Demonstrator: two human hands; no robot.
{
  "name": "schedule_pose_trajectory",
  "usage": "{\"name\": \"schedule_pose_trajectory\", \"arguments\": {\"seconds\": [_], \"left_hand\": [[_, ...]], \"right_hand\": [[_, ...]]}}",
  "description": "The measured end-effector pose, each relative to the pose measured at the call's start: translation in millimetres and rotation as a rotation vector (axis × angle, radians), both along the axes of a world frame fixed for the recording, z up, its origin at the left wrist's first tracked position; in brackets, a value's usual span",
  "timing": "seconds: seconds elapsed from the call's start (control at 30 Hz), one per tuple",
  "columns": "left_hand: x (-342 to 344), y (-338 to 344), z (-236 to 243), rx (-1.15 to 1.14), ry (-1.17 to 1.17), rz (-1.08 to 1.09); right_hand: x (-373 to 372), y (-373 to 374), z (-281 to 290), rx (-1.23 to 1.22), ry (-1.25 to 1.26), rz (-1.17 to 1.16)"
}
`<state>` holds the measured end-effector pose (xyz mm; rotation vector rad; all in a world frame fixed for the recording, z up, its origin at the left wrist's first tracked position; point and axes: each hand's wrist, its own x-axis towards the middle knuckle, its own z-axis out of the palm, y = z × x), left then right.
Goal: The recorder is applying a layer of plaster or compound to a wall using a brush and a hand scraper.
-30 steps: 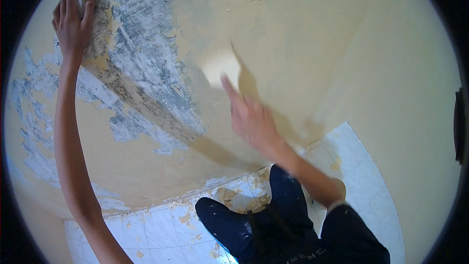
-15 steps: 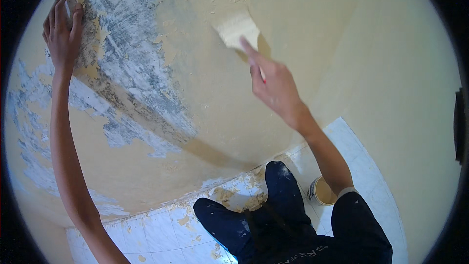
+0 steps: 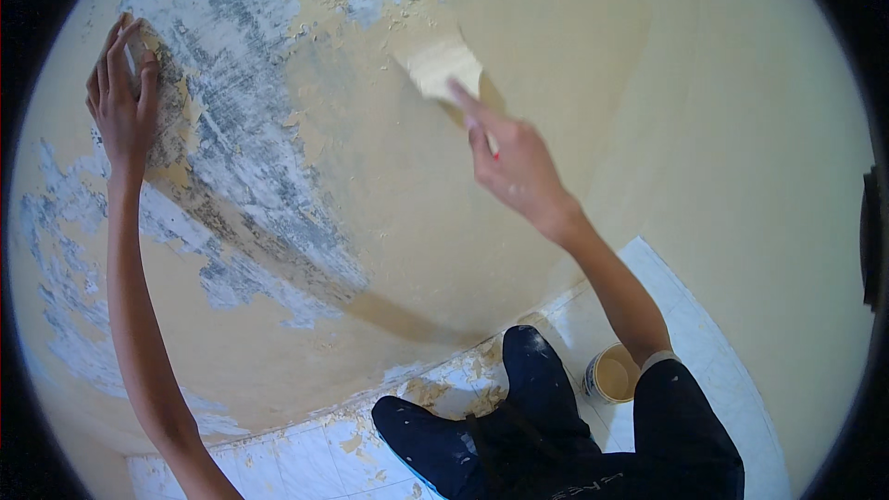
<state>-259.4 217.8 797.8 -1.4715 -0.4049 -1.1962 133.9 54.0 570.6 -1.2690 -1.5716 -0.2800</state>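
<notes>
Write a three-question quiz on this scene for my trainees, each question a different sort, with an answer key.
1. Which hand grips the wide-bladed tool?

2. True or false: the left hand is lying on the floor tiles.

3. Multiple choice: what is scattered on the tiles near the foot of the wall?
A. Green leaves
B. Beige flakes
C. Metal nails

Key:
1. The right hand.
2. False: it is raised at the wall, toward the picture's upper left.
3. B.

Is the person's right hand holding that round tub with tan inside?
No, the right hand holds a flat, pale, wide scraper, and the tub stands on the white tiled floor.
</notes>
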Motion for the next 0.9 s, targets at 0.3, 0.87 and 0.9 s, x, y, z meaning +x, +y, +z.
{"name": "schedule_pose_trajectory", "arguments": {"seconds": [0.3,0.87,0.9], "left_hand": [[2,-3,-5,-0.040,-0.073,0.023],[-3,-3,-5,-0.079,-0.051,0.038],[-10,3,-2,-0.042,-0.015,0.045]], "right_hand": [[1,-53,-53,-0.226,0.026,0.042],[30,-105,-145,-0.337,0.076,0.180],[38,-127,-179,-0.424,0.278,0.160]]}}
